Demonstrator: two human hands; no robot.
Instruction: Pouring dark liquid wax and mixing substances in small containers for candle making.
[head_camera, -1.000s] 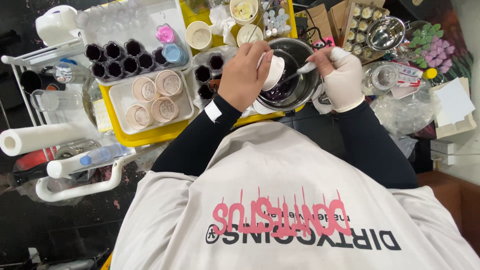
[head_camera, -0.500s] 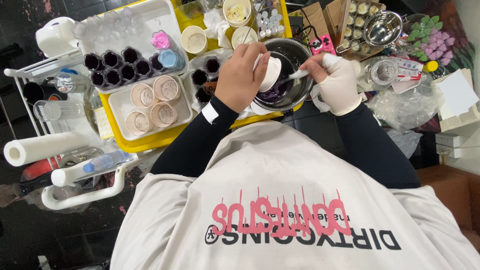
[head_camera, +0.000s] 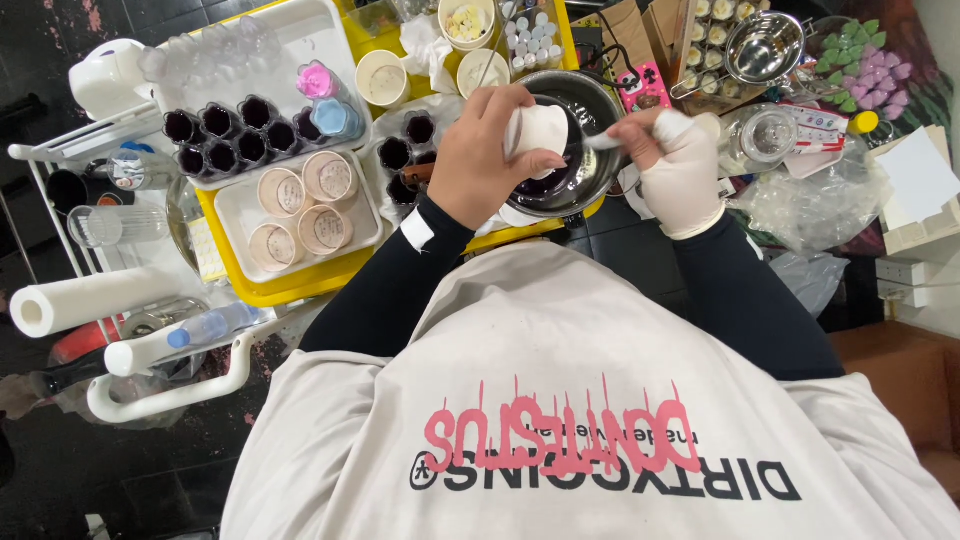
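The left hand (head_camera: 480, 160) is bare, and its grip is closed around a small white cup (head_camera: 540, 128), held tilted over the near-left rim of a round dark pot (head_camera: 590, 100). The right hand (head_camera: 672, 165) wears a pale glove; its grip is pinched together on a thin white stirrer (head_camera: 603, 142), whose tip reaches toward the cup above the pot. The pot holds dark, glossy liquid and sits at the right end of a yellow tray (head_camera: 300, 285) on the desk, just in front of the person's chest.

Left of the pot, a cluster of small dark moulds (head_camera: 222, 135) stands in rows on a white tray (head_camera: 240, 215), and near them four round pale cups (head_camera: 302, 200) sit together, filled with a cream-coloured mass. A pink cup (head_camera: 316, 80) and a blue cup (head_camera: 336, 118) stand just beside the moulds. Farther off, two paper cups (head_camera: 382, 76) stand near the tray's far edge.

At the far right a shiny metal bowl (head_camera: 765, 45) rests well apart from the pot, with a bunch of purple and green flowers (head_camera: 872, 70) beyond it. At the left, a roll of paper towel (head_camera: 90, 298) lies on its side near a white rack (head_camera: 60, 160).
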